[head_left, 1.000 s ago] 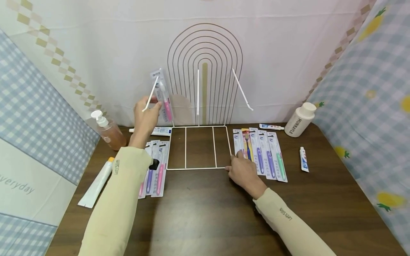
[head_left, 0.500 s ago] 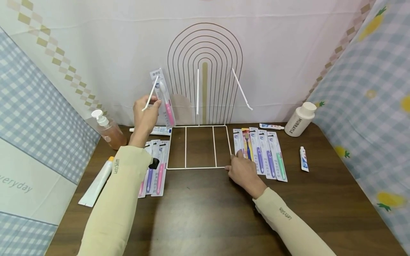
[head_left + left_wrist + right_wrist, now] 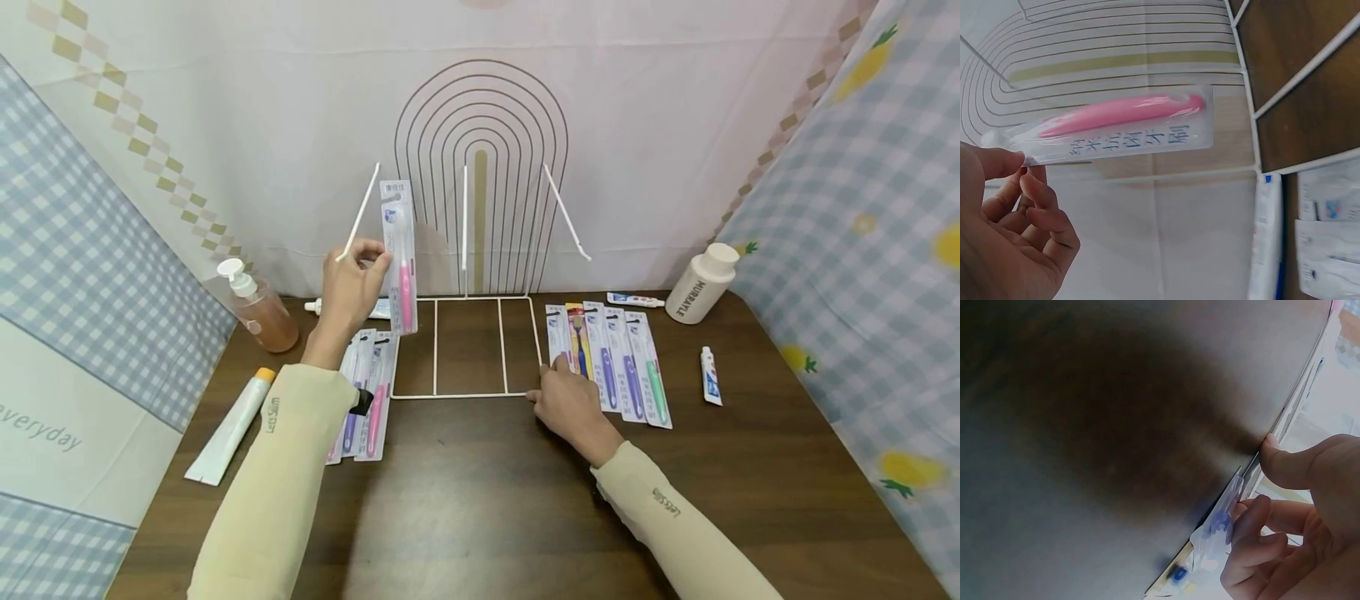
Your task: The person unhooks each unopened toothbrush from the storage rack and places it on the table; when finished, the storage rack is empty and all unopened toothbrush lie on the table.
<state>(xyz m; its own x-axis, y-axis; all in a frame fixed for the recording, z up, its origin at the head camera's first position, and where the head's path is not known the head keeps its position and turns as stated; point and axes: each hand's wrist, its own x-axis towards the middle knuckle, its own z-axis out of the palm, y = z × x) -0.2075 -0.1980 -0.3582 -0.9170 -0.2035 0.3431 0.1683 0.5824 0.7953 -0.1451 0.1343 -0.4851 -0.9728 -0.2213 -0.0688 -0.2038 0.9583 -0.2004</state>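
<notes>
My left hand [image 3: 352, 283] pinches a packaged pink toothbrush [image 3: 406, 292] by the pack's left edge, between thumb and fingertips. The pack stands upright, held up beside the left prong of a white wire rack [image 3: 467, 396], its lower end overlapping the rack's back left corner. In the left wrist view the pink handle [image 3: 1129, 114] shows through the clear pack. My right hand [image 3: 570, 402] grips the rack's front right corner, thumb at the front wire and curled fingers at the side. Its fingers [image 3: 1260, 515] lie close to a packaged toothbrush [image 3: 1219, 519].
Packaged toothbrushes lie in rows left [image 3: 375, 417] and right [image 3: 633, 375] of the rack. Three prongs jut from its back. Around them are a pump bottle [image 3: 266, 321], a white tube [image 3: 228, 433], a white bottle [image 3: 701, 283] and small toothpaste tubes [image 3: 711, 375].
My left hand has moved the packaged pink toothbrush right and down, from behind the left prong to beside it, and the pack is more upright. My right hand stays at the rack's corner.
</notes>
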